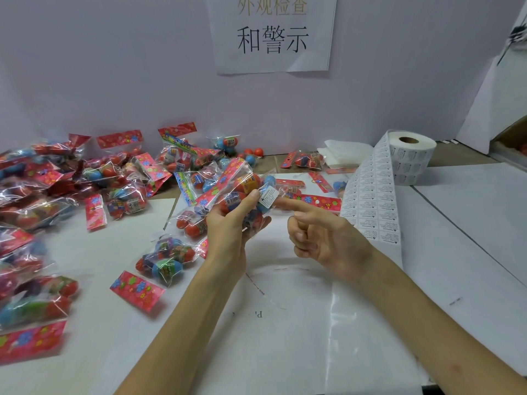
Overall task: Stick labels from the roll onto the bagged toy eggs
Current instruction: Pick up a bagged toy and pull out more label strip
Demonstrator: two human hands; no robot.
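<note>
Left hand [231,220] raised above the table [285,337], palm up, fingers curled round a bag of toy eggs [238,192]; thumb lies over the front of the clear film. Bag holds red and blue eggs, pink flowered header card pointing up and away to the left.

White warning label [269,196] sits on the bag's front, just right of the thumb tip, slightly tilted.

Right hand [322,235] just beside the bag, holding nothing. Index finger [288,205] straight, tip at the label's lower right edge; whether it presses the label or only the film next to it, cannot tell. Other fingers folded loosely into the palm.

Label roll [410,158] stands at far right on the table, core hole up. Unwound strip [370,201] of printed labels runs from it towards the near edge, passing behind the right wrist.

Pile of bagged eggs [85,181] fills the left side of the table up to the wall. One bag [165,260] lies alone just left of the left forearm. A few loose eggs [253,152] by the wall, behind the held bag. More bags and header cards between the held bag and the roll.

Paper sign [272,32] with Chinese characters fixed to the wall above
</note>
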